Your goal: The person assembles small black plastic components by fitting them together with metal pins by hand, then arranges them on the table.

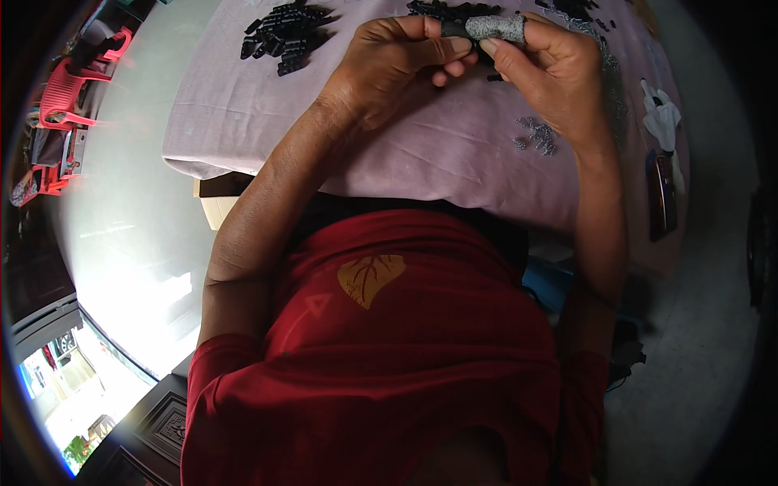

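Above the far part of the cloth-covered table, my left hand (385, 61) and my right hand (559, 73) meet with fingertips close together. Between the left thumb and forefinger is a small black piece (454, 29), partly hidden by the fingers. A speckled grey sleeve (496, 29) covers my right forefinger, and the right thumb presses toward the same black piece. Its exact kind is too small to tell. Behind the hands lies a heap of similar black parts (442, 10). Nearer me, below the right hand, small silvery metal bits (537, 136) are scattered.
Another pile of black parts (284, 36) sits left on the pink tablecloth (243, 121). More silvery bits (612, 81) spread along the right. A white glove (661, 117) and a dark phone (662, 194) lie near the right edge. Red plastic chairs (65, 93) stand far left.
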Available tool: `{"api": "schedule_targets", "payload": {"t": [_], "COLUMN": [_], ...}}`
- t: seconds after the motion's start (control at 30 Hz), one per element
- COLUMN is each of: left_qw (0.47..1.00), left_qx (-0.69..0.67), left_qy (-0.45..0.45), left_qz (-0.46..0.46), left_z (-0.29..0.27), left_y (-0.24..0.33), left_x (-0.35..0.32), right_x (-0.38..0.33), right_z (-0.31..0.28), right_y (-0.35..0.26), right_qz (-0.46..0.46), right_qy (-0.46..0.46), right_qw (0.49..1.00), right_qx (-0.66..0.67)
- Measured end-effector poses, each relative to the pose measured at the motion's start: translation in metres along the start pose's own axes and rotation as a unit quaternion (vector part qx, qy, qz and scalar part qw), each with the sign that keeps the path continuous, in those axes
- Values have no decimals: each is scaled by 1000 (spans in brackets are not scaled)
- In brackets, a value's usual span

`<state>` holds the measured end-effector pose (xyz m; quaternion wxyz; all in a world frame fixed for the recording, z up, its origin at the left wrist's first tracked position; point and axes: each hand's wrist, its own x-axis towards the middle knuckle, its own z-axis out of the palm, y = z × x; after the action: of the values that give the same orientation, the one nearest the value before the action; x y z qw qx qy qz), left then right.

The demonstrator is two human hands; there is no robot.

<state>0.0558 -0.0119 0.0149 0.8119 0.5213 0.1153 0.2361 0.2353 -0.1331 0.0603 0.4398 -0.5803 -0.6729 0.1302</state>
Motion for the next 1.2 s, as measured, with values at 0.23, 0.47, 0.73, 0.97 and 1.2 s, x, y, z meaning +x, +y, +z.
{"api": "schedule_targets", "payload": {"t": [0.23,0.47,0.73,0.97,1.2], "left_qw": [999,989,991,993,992], "left_qx": [-47,-113,-109,-106,-109], "left_qy": [-3,-89,-36,-38,-34], "left_qz": [-28,34,-64,-38,-58], "left_z": [-5,-1,1,-1,4], "left_y": [0,3,8,2,8], "left_x": [4,4,0,3,1], "right_x": [9,13,2,0,0], "right_z": [-5,3,-7,5,1], "right_y": [-22,-1,4,5,5], "right_qz": [44,-72,48,3,6], "right_qy": [-8,-27,8,48,56], "right_qw": [990,934,996,998,997], "right_qx": [130,348,69,47,51]}}
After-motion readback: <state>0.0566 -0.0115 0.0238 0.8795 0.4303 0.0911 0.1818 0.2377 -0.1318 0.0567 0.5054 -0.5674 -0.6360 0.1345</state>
